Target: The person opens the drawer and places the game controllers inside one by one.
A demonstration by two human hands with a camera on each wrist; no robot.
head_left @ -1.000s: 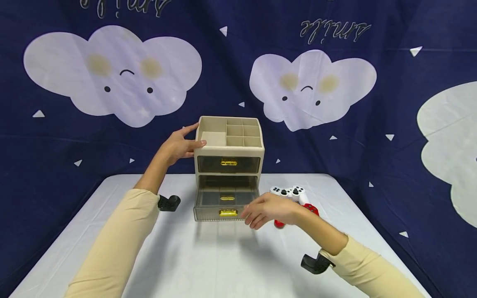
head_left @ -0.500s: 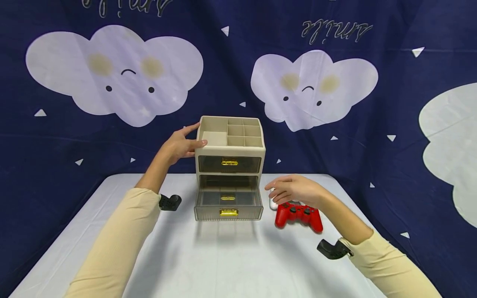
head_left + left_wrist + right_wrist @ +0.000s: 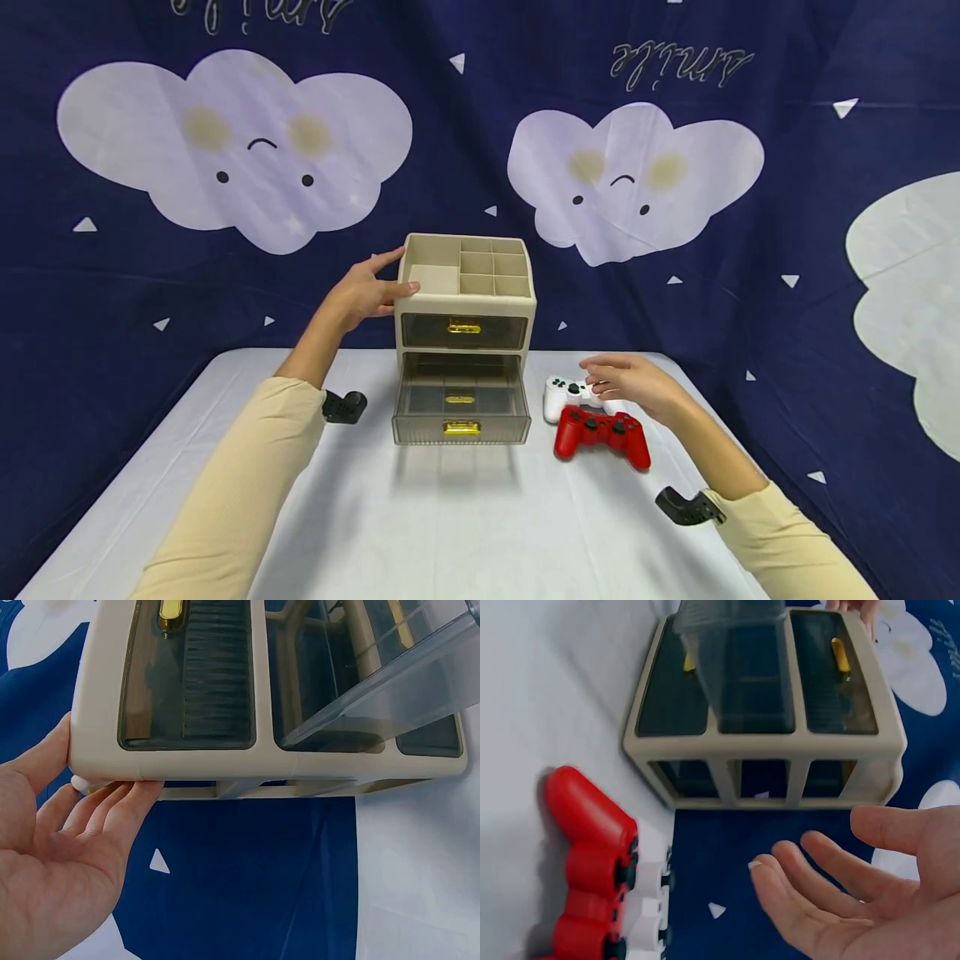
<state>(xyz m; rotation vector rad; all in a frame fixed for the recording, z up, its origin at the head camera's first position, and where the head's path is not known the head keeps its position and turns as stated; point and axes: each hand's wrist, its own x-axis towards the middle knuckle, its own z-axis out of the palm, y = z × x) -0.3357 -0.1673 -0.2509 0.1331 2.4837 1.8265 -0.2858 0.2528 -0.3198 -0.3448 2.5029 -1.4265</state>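
A cream desktop drawer organizer (image 3: 465, 305) stands on the table, its middle clear drawer (image 3: 461, 429) pulled out. My left hand (image 3: 360, 293) grips the organizer's upper left side; the thumb lies over the top edge and the fingers are along the side wall, as the left wrist view also shows. My right hand (image 3: 633, 383) hovers over a white game controller (image 3: 557, 398), fingers loosely bent and holding nothing. In front of that controller lies a red game controller (image 3: 600, 432). In the right wrist view, the right palm (image 3: 900, 900) faces the organizer's side.
The organizer's top tray (image 3: 431, 279) has one large compartment and several small ones. Its upper drawer (image 3: 495, 332) is closed. A white cloth covers the table (image 3: 450, 533); a dark blue curtain (image 3: 457, 150) with printed clouds hangs behind.
My right hand has moved right, from beside the pulled-out drawer's front to over the white controller, uncovering the red one. The left hand keeps its grip on the organizer.
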